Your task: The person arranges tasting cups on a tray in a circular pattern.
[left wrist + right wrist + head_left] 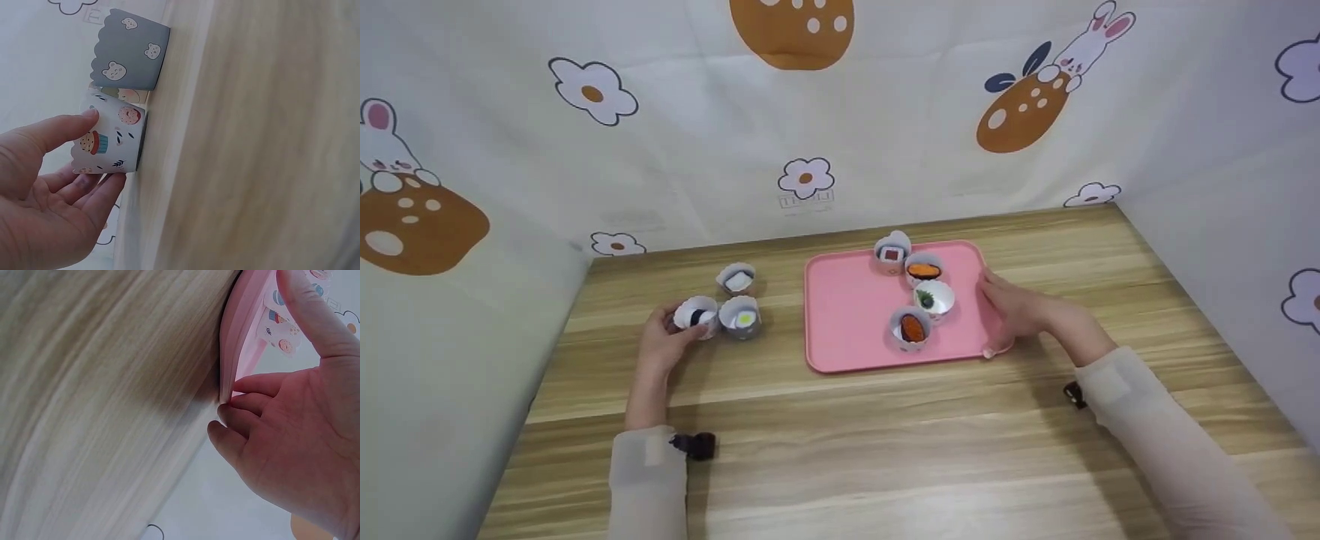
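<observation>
My left hand (660,352) grips a white paper cupcake cup (115,115), thumb on one side and fingers on the other. Inside it lies a white piece with a black band, like toy sushi. Beside this cup stand a grey bear-print cup (132,48), holding a white piece with a yellow centre, and another cup (727,283) with a white piece. At the right end of the pink tray (844,307), my right hand (1020,309) holds the edge, its fingertips (239,402) at the rim and the thumb by the near corner.
On the tray's right half stand cups with a red-centred roll (892,255), an orange-topped piece (924,271), a green-and-dark piece (926,300) and a reddish-orange piece (913,328). A printed cloth (705,150) hangs behind the wooden table (870,442).
</observation>
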Motion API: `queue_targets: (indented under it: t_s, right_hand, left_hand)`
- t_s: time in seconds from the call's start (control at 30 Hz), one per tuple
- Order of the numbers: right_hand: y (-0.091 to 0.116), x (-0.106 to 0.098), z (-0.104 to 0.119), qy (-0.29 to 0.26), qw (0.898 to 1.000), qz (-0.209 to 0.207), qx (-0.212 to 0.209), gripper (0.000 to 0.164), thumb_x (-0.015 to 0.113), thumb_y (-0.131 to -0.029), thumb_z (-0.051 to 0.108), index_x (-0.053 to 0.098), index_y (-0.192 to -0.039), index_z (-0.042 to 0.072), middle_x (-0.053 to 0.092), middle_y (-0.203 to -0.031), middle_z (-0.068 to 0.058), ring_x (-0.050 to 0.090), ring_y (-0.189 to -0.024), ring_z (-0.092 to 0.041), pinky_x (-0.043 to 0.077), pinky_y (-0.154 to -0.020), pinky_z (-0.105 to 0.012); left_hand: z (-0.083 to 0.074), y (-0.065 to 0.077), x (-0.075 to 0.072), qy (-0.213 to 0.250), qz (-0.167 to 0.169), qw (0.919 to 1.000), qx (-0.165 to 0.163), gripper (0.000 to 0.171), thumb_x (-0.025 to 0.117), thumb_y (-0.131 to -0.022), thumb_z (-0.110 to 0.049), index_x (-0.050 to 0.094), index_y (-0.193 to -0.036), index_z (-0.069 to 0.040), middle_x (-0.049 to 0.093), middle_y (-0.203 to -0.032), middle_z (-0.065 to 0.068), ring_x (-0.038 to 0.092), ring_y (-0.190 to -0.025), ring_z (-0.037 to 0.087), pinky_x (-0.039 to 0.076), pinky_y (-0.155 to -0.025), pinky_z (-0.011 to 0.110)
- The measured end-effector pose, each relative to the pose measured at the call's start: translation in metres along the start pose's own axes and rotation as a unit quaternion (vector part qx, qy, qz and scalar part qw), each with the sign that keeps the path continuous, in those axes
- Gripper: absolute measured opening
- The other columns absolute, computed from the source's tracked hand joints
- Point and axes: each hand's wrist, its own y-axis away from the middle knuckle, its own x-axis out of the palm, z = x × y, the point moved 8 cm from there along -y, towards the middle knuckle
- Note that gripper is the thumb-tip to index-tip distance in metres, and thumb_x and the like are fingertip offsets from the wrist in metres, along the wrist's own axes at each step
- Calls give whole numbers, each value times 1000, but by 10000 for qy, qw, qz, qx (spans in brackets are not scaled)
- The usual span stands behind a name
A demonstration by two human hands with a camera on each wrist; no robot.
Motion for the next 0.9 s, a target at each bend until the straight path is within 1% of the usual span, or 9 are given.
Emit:
queue_targets:
  t_s: [0.17, 0.2, 0.27, 0.33, 0.4, 0.43, 0.5, 0.67, 0.9]
  right_hand:
    - [0, 1, 1, 70, 9999, 6, -117, 129, 87, -73, 40, 1, -153, -13, -8, -161, -35, 1, -151, -50, 12, -124, -59]
    - [0, 1, 1, 92, 9998, -3, -153, 129, 87, -73, 40, 2, -153, -14, -7, -161, -35, 1, -150, -51, 12, -123, -59]
    - [0, 1, 0, 85, 9999, 2, -149, 129, 87, -73, 41, 1, -153, -14, -8, -161, -35, 0, -151, -50, 11, -124, -59]
    - [0, 1, 0, 71, 9999, 0, -153, 129, 86, -74, 41, 0, -153, -13, -8, -161, -35, 0, -151, -50, 11, -124, -59]
    - [0, 1, -1, 53, 9999, -3, -140, 129, 86, -74, 41, 0, -153, -13, -9, -161, -35, -1, -151, -51, 10, -124, -59]
    - [0, 1, -2, 40, 9999, 5, -119, 129, 86, -75, 41, 0, -154, -13, -10, -161, -35, -1, -151, -50, 10, -124, -59]
    - [-1, 1, -2, 9, 10000, 19, -64, 129, 86, -74, 40, 0, -154, -12, -11, -162, -33, -2, -151, -50, 10, -124, -59]
    - [-2, 2, -3, -11, 10000, 38, 42, 130, 87, -73, 41, 0, -155, -9, -12, -162, -31, -2, -151, -49, 9, -124, -58]
    - [-2, 1, -2, -14, 10000, -32, -28, 130, 88, -71, 38, 0, -154, -11, -10, -162, -33, 0, -150, -51, 11, -124, -58]
  left_hand:
    - [-3, 1, -4, 14, -70, 10000, 46, 62, 63, -91, 3, 33, -144, 13, 40, -149, 34, 42, -139, 37, 36, -80, 0]
    - [-4, 2, -5, 30, -74, 10000, 56, 62, 63, -91, 3, 33, -144, 13, 41, -149, 34, 42, -139, 37, 37, -81, 1]
    - [-5, 2, -6, 51, -73, 10000, 32, 62, 62, -91, 2, 32, -145, 12, 40, -151, 33, 41, -141, 36, 39, -87, 4]
    - [-7, 3, -8, 33, -74, 10000, -26, 62, 62, -92, 1, 32, -146, 11, 39, -152, 31, 39, -142, 36, 41, -100, 13]
    - [-9, 5, -9, 27, -63, 9999, -78, 64, 62, -93, 0, 30, -147, 11, 37, -153, 31, 38, -144, 37, 40, -111, 26]
    - [-10, 5, -9, 17, -53, 9999, -107, 65, 62, -93, -1, 30, -148, 10, 36, -154, 30, 37, -145, 37, 38, -115, 33]
    - [-11, 7, -10, 19, -35, 9998, -178, 67, 62, -93, -2, 28, -150, 9, 34, -156, 29, 35, -146, 36, 34, -120, 40]
    - [-18, 11, -12, 75, -69, 9998, -165, 69, 63, -94, -4, 27, -152, 7, 33, -158, 27, 34, -148, 35, 32, -122, 42]
    - [-34, 14, -11, 163, -82, 9997, 138, 68, 64, -93, -2, 29, -150, 10, 35, -156, 29, 36, -147, 35, 35, -121, 41]
